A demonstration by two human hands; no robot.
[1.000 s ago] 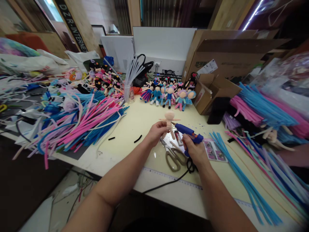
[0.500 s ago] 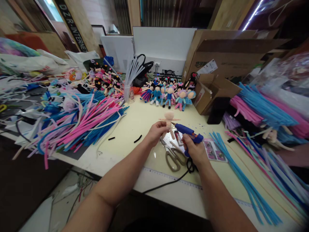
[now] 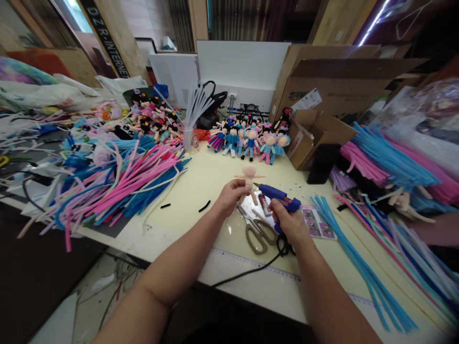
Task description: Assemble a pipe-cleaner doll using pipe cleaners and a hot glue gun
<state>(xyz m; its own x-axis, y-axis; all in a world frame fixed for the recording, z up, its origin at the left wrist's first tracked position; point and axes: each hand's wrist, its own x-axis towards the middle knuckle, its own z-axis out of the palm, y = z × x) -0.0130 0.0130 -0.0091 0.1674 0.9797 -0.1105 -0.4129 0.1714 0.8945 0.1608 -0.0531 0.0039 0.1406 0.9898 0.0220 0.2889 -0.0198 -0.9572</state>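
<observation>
Pinched in my left hand (image 3: 231,195) is a pale peach doll body (image 3: 249,173) made of fuzzy stems, with a round head, arms stretched sideways and legs hanging down. My right hand (image 3: 289,220) is wrapped round the handle of a blue glue gun (image 3: 275,192). The gun's tip points left, close beside the doll's lower body; whether it touches cannot be made out. Below the hands lie scissors (image 3: 256,239) with grey-brown handles. A small red-and-white item (image 3: 264,204) rests under the gun. The gun's black cord (image 3: 247,273) runs toward the table's front edge.
Colourful pipe cleaners (image 3: 125,179) pile up at the left. Loose blue pipe cleaners (image 3: 362,267) lie at the right. Finished dolls (image 3: 251,141) stand at the back beside a small open cardboard box (image 3: 315,134). Two short black pieces (image 3: 204,206) lie left of my hands.
The doll and the glue gun's tip have shifted very slightly left in view. Both hands keep their hold.
</observation>
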